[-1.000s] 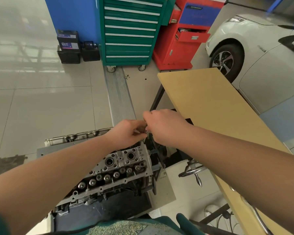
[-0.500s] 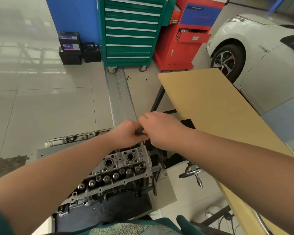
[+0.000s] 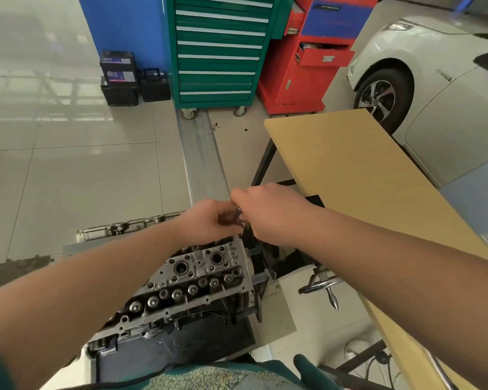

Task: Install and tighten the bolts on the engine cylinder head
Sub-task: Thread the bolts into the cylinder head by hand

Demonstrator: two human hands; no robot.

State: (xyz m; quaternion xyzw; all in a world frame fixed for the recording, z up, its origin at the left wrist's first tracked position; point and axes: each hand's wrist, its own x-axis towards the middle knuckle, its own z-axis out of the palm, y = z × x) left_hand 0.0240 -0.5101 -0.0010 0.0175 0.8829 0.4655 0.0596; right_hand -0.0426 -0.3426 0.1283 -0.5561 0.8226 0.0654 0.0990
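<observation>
Pale tiled floor (image 3: pixel 82 170) under green tool cabinet (image 3: pixel 217 49), red cabinet (image 3: pixel 307 74), seemingly two batteries (image 3: pixel 119 77).

Green tool cabinet (image 3: pixel 219 52) beside red cabinet (image 3: pixel 307 66); white car (image 3: pixel 440 88) right.

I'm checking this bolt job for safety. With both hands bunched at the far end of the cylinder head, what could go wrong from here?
The left hand and right hand pinch a small metal part above the cylinder head. If it slips, it may fall into the open bores or the dark gap beside the head. The hands also hide the work, so misalignment could go unnoticed.
</observation>
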